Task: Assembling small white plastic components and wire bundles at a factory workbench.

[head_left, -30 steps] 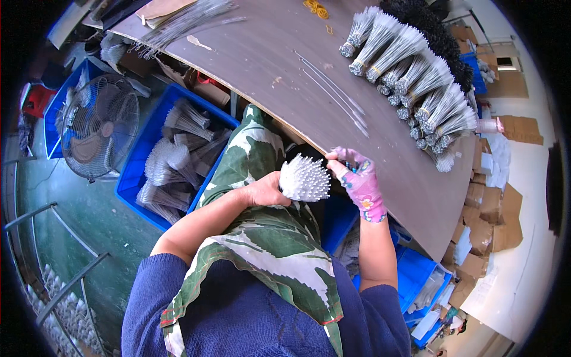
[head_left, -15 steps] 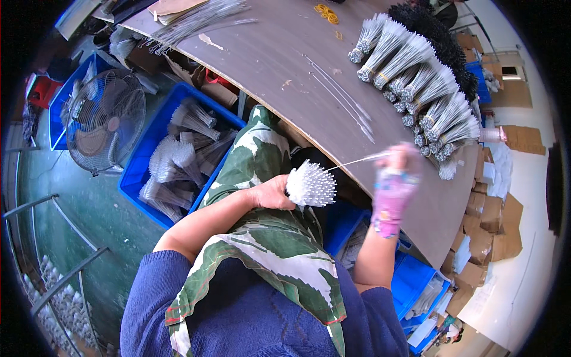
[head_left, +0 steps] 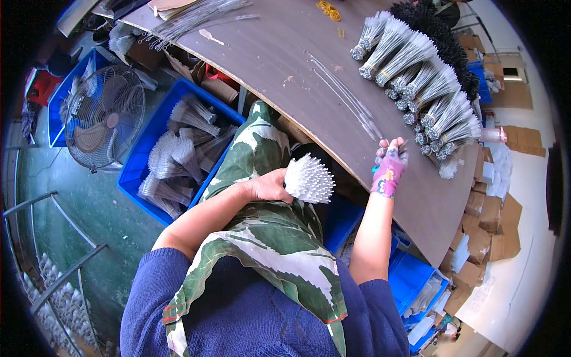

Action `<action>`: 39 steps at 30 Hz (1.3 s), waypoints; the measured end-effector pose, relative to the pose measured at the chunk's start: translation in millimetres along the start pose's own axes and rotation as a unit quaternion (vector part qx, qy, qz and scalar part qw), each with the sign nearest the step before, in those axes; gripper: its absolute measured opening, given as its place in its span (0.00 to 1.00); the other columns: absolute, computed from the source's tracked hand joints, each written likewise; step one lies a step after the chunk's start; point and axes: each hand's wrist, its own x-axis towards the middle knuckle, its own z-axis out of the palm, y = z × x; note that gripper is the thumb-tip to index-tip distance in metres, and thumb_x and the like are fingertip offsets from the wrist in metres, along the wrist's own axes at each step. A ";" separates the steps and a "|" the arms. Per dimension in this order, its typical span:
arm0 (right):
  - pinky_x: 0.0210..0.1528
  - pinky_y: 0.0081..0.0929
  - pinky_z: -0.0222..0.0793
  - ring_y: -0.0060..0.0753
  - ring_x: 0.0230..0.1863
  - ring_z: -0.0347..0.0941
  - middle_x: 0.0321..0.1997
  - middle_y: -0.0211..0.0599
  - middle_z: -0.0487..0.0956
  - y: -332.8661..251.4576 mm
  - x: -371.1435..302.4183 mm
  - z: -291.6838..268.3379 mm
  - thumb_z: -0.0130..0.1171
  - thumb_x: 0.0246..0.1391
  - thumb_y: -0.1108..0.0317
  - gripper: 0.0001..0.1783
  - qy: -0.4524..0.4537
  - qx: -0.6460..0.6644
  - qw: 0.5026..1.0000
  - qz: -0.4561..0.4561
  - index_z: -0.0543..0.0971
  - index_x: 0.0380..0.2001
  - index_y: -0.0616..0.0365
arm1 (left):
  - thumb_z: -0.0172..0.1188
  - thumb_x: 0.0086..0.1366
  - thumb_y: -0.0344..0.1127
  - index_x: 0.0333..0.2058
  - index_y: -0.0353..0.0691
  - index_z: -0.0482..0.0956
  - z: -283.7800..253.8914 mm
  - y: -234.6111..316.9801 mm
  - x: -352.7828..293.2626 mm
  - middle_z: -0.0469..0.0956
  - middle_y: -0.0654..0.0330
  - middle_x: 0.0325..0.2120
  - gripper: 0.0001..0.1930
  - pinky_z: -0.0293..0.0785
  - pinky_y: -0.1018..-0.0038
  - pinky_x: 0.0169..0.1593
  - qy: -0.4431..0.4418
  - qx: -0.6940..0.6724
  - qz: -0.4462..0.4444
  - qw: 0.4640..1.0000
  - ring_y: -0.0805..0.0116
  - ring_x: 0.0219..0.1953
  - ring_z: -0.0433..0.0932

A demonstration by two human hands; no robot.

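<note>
My left hand [head_left: 270, 185] is wrapped round a thick bundle of thin white-tipped tube brushes [head_left: 310, 178], held over my lap with the bristle ends fanned toward the table. At the table's near edge is my right hand [head_left: 391, 162], in a pink patterned glove that leaves the fingertips bare. Its fingers are bent but apart, and no brush shows between them. Just beyond the fingertips, several loose thin wire brushes [head_left: 348, 98] lie side by side on the brown table [head_left: 285, 59].
Banded brush bundles [head_left: 410, 56] line the table's right side, beside black bristly ones [head_left: 440, 44]. More wire brushes [head_left: 196, 21] lie far left, near yellow rubber bands [head_left: 327, 9]. A blue bin [head_left: 134, 189] of bundles and a standing fan [head_left: 106, 119] are at my left.
My right hand has moved away from the bundle with a single brush, which is now out of its fingers. More loose brushes lie on the table. The left hand has barely shifted.
</note>
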 end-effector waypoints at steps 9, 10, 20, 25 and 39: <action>0.43 0.22 0.68 0.20 0.42 0.69 0.50 0.30 0.70 -3.6 -96.6 -10.7 0.69 0.33 0.77 0.41 -0.535 -0.118 0.836 0.026 0.65 0.56 0.56 | 0.63 0.42 0.23 0.53 0.37 0.66 -4.7 0.2 -1.8 0.71 0.60 0.48 0.35 0.60 0.71 0.58 -0.019 0.012 -0.007 1.000 0.68 0.53 0.67; 0.47 0.23 0.67 0.23 0.47 0.69 0.51 0.31 0.70 2.6 -100.9 -8.2 0.70 0.34 0.77 0.42 -0.549 -0.104 0.829 -0.005 0.64 0.56 0.59 | 0.65 0.42 0.25 0.53 0.37 0.66 -2.8 4.0 -5.2 0.71 0.58 0.49 0.35 0.59 0.70 0.59 0.018 0.011 0.000 1.000 0.67 0.54 0.66; 0.53 0.25 0.64 0.25 0.52 0.67 0.52 0.34 0.68 12.3 -146.7 10.8 0.65 0.42 0.78 0.37 -0.463 -0.094 0.881 -0.006 0.61 0.56 0.60 | 0.68 0.46 0.39 0.47 0.43 0.73 14.5 -40.9 9.5 0.74 0.55 0.45 0.27 0.65 0.68 0.55 0.229 0.251 0.206 0.918 0.58 0.51 0.71; 0.54 0.23 0.61 0.25 0.53 0.65 0.54 0.32 0.67 14.7 -156.3 6.1 0.59 0.44 0.81 0.35 -0.431 -0.116 0.895 -0.004 0.60 0.57 0.59 | 0.63 0.51 0.37 0.42 0.43 0.76 9.3 -46.2 10.6 0.78 0.57 0.39 0.18 0.71 0.71 0.48 0.237 0.324 0.208 0.892 0.61 0.43 0.76; 0.32 0.14 0.65 0.17 0.34 0.68 0.49 0.36 0.74 -16.7 -127.8 -2.2 0.48 0.60 0.68 0.19 -0.442 -0.208 0.871 0.040 0.67 0.52 0.66 | 0.60 0.54 0.36 0.41 0.44 0.77 1.8 -67.7 10.9 0.79 0.57 0.38 0.14 0.71 0.71 0.46 0.226 0.371 0.230 0.871 0.61 0.42 0.77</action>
